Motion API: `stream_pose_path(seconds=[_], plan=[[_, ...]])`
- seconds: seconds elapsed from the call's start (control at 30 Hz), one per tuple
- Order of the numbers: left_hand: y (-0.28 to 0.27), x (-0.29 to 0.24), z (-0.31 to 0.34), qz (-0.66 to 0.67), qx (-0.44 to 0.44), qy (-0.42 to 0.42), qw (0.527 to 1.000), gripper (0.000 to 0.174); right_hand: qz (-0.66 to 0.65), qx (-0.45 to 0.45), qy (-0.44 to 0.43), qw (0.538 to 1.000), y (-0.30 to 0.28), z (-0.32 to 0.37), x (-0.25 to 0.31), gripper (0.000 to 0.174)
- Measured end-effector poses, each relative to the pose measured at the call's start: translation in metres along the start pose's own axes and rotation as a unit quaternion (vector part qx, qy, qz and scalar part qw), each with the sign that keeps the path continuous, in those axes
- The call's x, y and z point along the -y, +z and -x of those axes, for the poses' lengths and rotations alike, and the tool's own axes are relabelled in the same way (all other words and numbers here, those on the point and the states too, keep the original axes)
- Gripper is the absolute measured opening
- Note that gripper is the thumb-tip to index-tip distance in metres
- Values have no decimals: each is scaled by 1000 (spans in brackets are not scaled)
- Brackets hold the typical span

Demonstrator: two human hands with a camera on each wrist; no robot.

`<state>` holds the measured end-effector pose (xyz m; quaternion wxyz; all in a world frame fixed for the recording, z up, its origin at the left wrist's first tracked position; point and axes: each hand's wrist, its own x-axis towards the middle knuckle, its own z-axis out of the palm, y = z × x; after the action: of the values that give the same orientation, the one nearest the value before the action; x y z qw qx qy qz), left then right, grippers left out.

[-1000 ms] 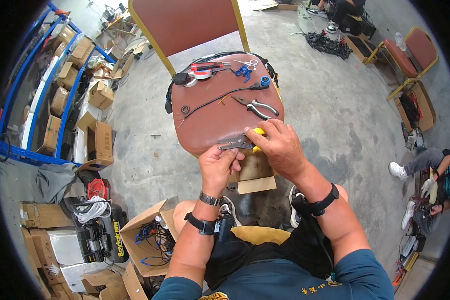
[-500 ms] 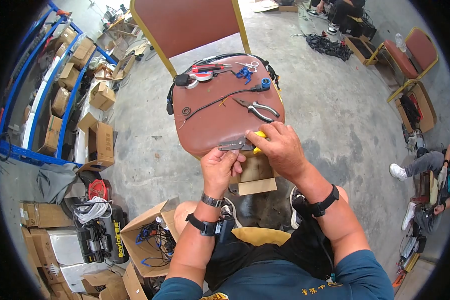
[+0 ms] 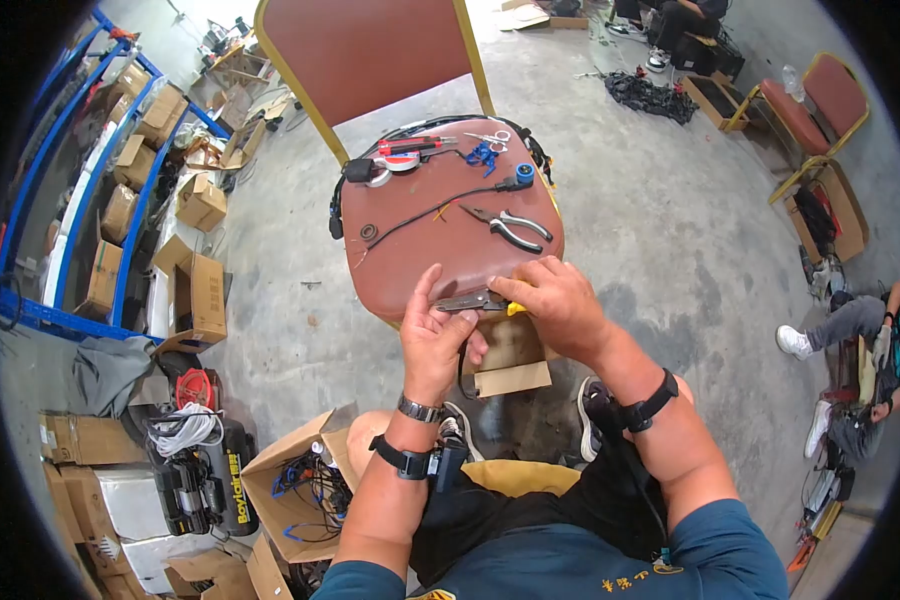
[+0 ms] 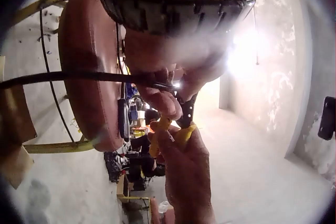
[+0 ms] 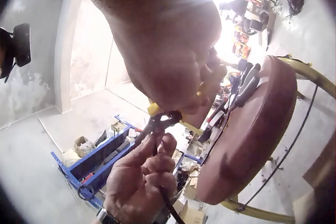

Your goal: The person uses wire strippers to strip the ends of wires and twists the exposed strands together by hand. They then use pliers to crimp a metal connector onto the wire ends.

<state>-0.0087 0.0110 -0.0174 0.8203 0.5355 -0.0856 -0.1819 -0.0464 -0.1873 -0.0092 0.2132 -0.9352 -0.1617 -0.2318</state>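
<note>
Over the chair seat's front edge, my right hand (image 3: 565, 310) grips the yellow-handled wire stripper (image 3: 467, 301), whose metal head points left. My left hand (image 3: 432, 335) is against that head, index finger extended upward. In the right wrist view, the left hand (image 5: 139, 184) pinches a black cable (image 5: 169, 203) close below the tool's dark jaws; the cable's tip is hidden. The left wrist view shows the cable (image 4: 68, 78) running to the fingers and the yellow handles (image 4: 184, 137) in the right hand (image 4: 186, 176).
On the red seat (image 3: 410, 275) lie pliers (image 3: 515, 228), a black cable with a blue connector (image 3: 523, 175), scissors (image 3: 490, 138), red-handled tools (image 3: 410, 146) and a tape roll (image 3: 402, 162). An open box of cables (image 3: 305, 485) stands at lower left. People sit farther off.
The left hand's index finger has straightened upward, and black cable now shows below that hand. The stripper's yellow handles look closer together. The head view has shifted slightly.
</note>
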Motion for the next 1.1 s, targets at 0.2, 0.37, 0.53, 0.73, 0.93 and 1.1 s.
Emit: stream_pose_path(seconds=[0.2,0.37,0.53,0.73,0.93,1.1], plan=[[0,4,5,-61,28,-13,998,66,-51,105,34,993,-7,6,-7,47],[1,10,6,-82,53,26,995,61,-61,139,37,988,-13,7,-9,50],[0,12,4,-77,54,29,995,54,-46,115,34,992,-13,7,-6,49],[3,4,3,-93,39,43,994,51,-10,73,18,997,-10,6,-5,47],[4,2,4,-90,43,56,993,51,1,42,9,999,-11,3,0,46],[-1,4,4,-87,60,75,992,52,14,31,3,999,-10,1,2,45]])
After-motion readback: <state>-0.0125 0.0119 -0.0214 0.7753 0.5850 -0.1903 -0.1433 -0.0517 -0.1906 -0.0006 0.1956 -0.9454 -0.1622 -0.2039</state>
